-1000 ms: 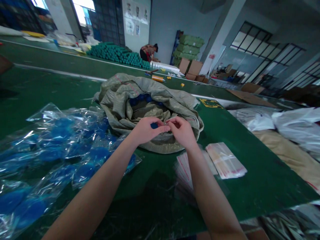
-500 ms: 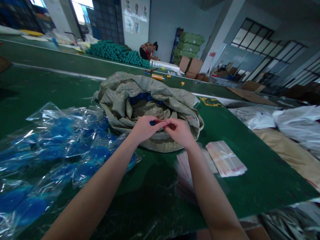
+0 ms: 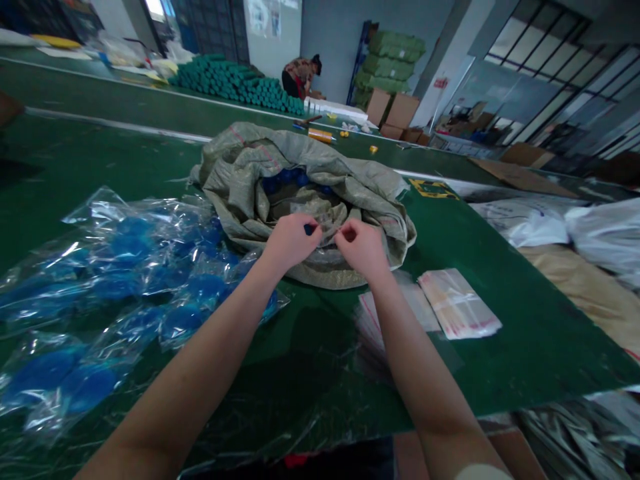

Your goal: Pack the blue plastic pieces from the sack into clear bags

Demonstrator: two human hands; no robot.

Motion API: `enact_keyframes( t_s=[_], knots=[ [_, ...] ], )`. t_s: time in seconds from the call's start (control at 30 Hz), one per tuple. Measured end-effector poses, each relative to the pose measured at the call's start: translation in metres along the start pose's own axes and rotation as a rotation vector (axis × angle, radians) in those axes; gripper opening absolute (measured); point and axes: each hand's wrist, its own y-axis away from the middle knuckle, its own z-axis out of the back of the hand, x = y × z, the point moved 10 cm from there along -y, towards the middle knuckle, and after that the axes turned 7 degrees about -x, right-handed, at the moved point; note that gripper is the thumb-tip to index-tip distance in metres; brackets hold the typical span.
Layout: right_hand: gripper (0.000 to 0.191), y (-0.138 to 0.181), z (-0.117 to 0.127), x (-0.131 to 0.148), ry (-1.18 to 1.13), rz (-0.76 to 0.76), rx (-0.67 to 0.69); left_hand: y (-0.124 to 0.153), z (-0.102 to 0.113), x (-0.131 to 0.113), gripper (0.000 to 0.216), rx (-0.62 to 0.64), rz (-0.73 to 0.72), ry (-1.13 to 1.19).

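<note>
At the desk's (image 3: 480,257) far right corner, a yellow-and-black sign (image 3: 433,188) lies flat on the green top! Past the right edge, white plastic bags (image 3: 603,227) bulge next to tan cloth (image 3: 583,277). Now beyond the far edge: an orange cylinder (image 3: 320,135) on its side, and left of it a great heap of teal rods (image 3: 235,83). A co-worker (image 3: 299,72) bends there, and farther right, green bales (image 3: 393,65) rise behind cardboard boxes (image 3: 401,110).
</note>
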Motion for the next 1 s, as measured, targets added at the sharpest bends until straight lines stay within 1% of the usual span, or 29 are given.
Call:
enact_keyframes(
  t_s=[0.07, 0.1, 0.27, 0.37, 0.47, 0.53, 0.57, 0.63, 0.7, 0.77, 0.83, 0.93, 1.0],
  knots=[
    [0.009, 0.0, 0.004, -0.001, 0.112, -0.013, -0.081, 0.001, 0.001, 0.0, 0.025, -0.023, 0.012, -0.087],
    [0.009, 0.001, 0.003, -0.001, 0.118, -0.01, -0.101, 0.002, 0.001, -0.001, 0.026, -0.02, 0.01, -0.112],
    [0.011, 0.004, -0.008, 0.004, -0.017, -0.004, -0.061, 0.005, -0.007, -0.011, 0.024, 0.053, -0.031, -0.101],
    [0.009, 0.005, -0.002, -0.001, 0.07, -0.061, -0.088, 0.008, -0.007, -0.012, 0.022, 0.072, -0.004, -0.141],
    [0.002, 0.007, 0.011, -0.006, 0.226, -0.149, -0.147, 0.01, 0.006, -0.012, 0.023, -0.003, 0.055, -0.285],
    [0.004, 0.007, 0.014, -0.003, 0.231, -0.156, -0.142, 0.012, 0.013, -0.015, 0.024, -0.041, 0.073, -0.342],
    [0.003, 0.007, 0.013, 0.0, 0.196, -0.145, -0.127, 0.012, 0.013, -0.017, 0.024, -0.029, 0.074, -0.337],
    [0.004, 0.008, 0.011, 0.006, 0.113, -0.125, -0.099, 0.013, 0.009, -0.02, 0.024, 0.04, 0.069, -0.281],
    [0.005, 0.009, 0.015, 0.011, 0.103, -0.126, -0.118, 0.013, 0.006, -0.023, 0.021, 0.094, 0.069, -0.228],
    [0.002, 0.01, 0.024, 0.014, 0.163, -0.138, -0.163, 0.013, 0.01, -0.025, 0.019, 0.092, 0.08, -0.234],
    [0.003, 0.011, 0.029, 0.017, 0.181, -0.145, -0.165, 0.013, 0.018, -0.029, 0.019, 0.066, 0.089, -0.257],
    [0.006, 0.011, 0.031, 0.023, 0.082, -0.142, -0.111, 0.014, 0.027, -0.036, 0.018, 0.068, 0.097, -0.218],
    [0.007, 0.011, 0.035, 0.029, 0.022, -0.121, -0.111, 0.016, 0.03, -0.04, 0.017, 0.085, 0.096, -0.167]
  ],
)
